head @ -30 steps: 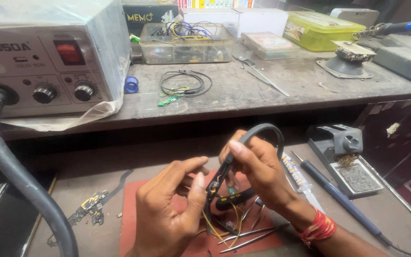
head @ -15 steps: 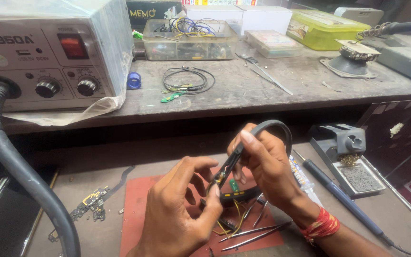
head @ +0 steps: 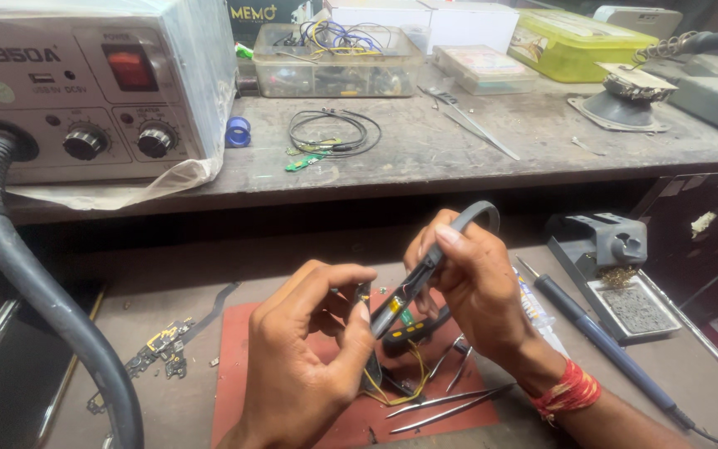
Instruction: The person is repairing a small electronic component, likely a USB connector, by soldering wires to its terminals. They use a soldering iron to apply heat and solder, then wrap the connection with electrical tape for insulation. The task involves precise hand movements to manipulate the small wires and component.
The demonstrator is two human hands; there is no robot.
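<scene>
Part pinched under left hand (head: pixel 305 353) fingers: too small to tell. Right hand (head: pixel 467 283) hides the tweezers' (head: pixel 425 270) grip. Beside the red mat (head: pixel 234 374), grey hose (head: pixel 35 283) runs off the bottom edge.

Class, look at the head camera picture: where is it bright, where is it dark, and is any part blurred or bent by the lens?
In the head view, light falls evenly on the upper shelf and both hands, the left hand and right hand; the gap under the shelf lies in deep shadow; the plastic wrap on the grey station shows mild glare; the black hose curves at the frame's edge; the picture is mostly sharp.
</scene>
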